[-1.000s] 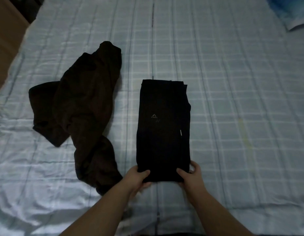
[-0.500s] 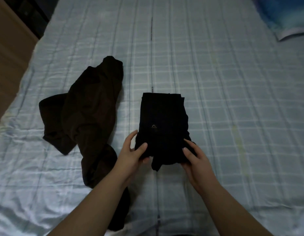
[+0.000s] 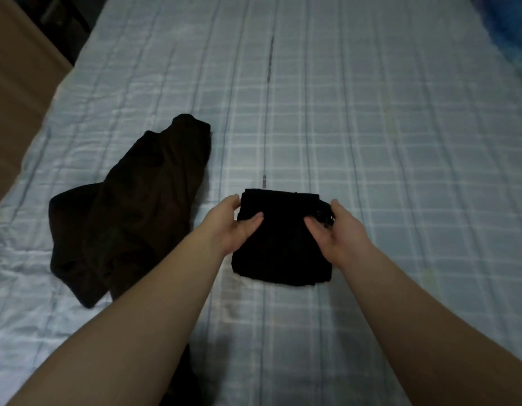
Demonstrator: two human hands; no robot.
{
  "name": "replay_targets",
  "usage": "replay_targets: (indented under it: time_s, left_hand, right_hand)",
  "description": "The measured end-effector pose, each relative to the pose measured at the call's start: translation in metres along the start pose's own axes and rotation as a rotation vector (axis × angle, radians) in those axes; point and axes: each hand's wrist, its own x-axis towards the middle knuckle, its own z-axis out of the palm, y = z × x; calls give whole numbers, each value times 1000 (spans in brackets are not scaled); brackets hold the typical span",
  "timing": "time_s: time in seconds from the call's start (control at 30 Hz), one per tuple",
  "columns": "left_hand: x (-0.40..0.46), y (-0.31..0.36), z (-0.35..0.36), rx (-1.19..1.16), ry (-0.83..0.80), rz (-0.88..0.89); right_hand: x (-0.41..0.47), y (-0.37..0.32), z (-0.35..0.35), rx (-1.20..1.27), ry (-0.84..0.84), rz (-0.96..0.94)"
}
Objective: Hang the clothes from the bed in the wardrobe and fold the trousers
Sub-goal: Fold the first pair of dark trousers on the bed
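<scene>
Dark brown garment (image 3: 131,212) lies crumpled on the bed (image 3: 371,142), left side. Left hand (image 3: 233,224) grips left edge of the folded black trousers (image 3: 283,244), mid-bed, thumb on top. Right hand (image 3: 333,230) grips the right edge likewise.

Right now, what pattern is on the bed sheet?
Pale blue sheet with a white check grid, head view.

The room is dim and the head view grainy, with soft light on the pale checked bed (image 3: 371,142) fading toward darker corners, faint shadows beneath the forearms, straight stripes bowing at the wide-angle edges, and the black trousers (image 3: 283,247) swallowed into detail-less darkness.
</scene>
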Motion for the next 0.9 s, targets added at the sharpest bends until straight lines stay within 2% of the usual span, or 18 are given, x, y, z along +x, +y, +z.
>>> replay_targets:
  time_s: [0.07, 0.13, 0.2, 0.27, 0.37, 0.4, 0.5, 0.57, 0.63, 0.7, 0.77, 0.83, 0.9]
  left_hand:
    - [21, 4, 1, 139, 27, 79]
    - [39, 3, -7, 494, 98, 222]
    - [50, -4, -19, 811, 194, 335]
    - [56, -12, -33, 956, 209, 348]
    - [63, -23, -47, 1083, 169, 347]
    - [67, -25, -49, 1157, 173, 377]
    - [72, -26, -45, 1307, 172, 434]
    - [72, -27, -36, 1124, 54, 344]
    - [66, -27, -20, 788, -91, 202]
    - [63, -26, -5, 594, -143, 188]
    - [65, -26, 1, 676, -43, 343]
    - [68, -29, -3, 896, 62, 543]
    - [70, -35, -15, 1114, 57, 677]
  right_hand:
    - [24, -6, 5, 2, 29, 31]
    - [44, -8, 4, -9, 37, 41]
    - [53, -5, -1, -167, 39, 4]
    - [57, 6, -11, -549, 63, -190]
    - [54, 27, -27, -1153, 14, -640]
    - [53, 36, -30, -1270, -52, -707]
    - [49, 66, -34, -1612, -324, -718]
    - [53, 83, -35, -1861, -361, -761]
    - [57, 87, -29, -1773, -229, -807]
    - [61, 80, -18, -1475, -82, -731]
    - [68, 66, -10, -1272, -6, -638]
    - [78, 49, -9, -1258, 39, -654]
    - [92, 34, -15, -1286, 60, -655]
